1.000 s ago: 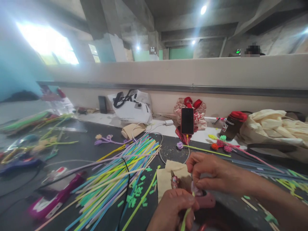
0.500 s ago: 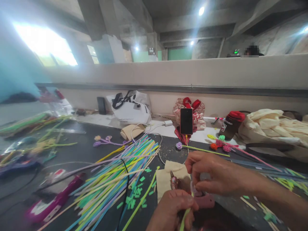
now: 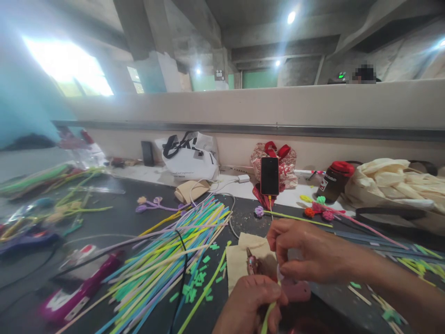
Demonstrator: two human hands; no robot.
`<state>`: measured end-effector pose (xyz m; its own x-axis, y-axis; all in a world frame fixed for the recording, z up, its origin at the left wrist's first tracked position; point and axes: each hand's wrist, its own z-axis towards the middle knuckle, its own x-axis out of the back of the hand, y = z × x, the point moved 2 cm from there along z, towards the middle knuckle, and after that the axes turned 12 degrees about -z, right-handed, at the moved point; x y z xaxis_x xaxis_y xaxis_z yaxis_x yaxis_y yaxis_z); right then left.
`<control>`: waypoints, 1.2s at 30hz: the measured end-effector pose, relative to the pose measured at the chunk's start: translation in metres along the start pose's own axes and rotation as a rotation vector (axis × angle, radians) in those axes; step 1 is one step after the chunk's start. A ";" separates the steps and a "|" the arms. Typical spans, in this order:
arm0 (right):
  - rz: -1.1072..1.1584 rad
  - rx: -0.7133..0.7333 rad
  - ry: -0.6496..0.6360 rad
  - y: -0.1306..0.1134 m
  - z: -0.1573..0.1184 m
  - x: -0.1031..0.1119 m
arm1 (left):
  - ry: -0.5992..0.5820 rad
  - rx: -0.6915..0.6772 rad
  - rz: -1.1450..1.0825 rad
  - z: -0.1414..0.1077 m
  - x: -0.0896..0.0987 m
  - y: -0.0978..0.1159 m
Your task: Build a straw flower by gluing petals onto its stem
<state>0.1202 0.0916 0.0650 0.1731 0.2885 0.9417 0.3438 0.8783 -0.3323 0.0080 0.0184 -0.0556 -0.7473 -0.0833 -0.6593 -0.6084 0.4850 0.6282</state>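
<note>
My left hand [image 3: 249,301] is closed on a yellow-green pipe cleaner [image 3: 267,317] at the bottom centre. My right hand [image 3: 302,250] is curled just above it, thumb and fingers pinched at a pale lilac piece [image 3: 278,272] at the pipe cleaner's top. The fingers partly hide that piece. Behind my left hand, a reddish tool with a pointed metal tip [image 3: 251,260] lies on a beige cloth [image 3: 239,253]. Under my hands is a dull pink, rounded part [image 3: 296,291], mostly covered.
Many coloured pipe cleaners [image 3: 174,260] lie left of my hands, with green snippets [image 3: 196,280] beside them. Farther left is a magenta-and-white tool [image 3: 78,292]. A phone [image 3: 270,176] on a cable, pipe-cleaner flowers [image 3: 321,209], a red-lidded bottle [image 3: 333,181] and bags [image 3: 189,160] stand behind.
Both hands stay almost where they were, still at the pipe cleaner. The view has shifted very slightly; nothing else visibly differs.
</note>
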 end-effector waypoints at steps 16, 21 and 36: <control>-0.028 0.013 0.002 0.001 0.005 -0.001 | -0.012 -0.041 0.035 -0.002 0.001 0.001; -0.046 0.006 0.016 0.001 0.006 -0.001 | -0.040 -0.067 0.044 -0.008 -0.001 0.004; -0.054 0.010 0.044 0.001 0.003 0.003 | -0.064 -0.113 -0.021 -0.007 0.005 0.001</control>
<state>0.1181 0.0947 0.0674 0.1952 0.2235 0.9549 0.3449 0.8959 -0.2802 0.0019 0.0128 -0.0555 -0.7178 -0.0350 -0.6954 -0.6524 0.3825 0.6542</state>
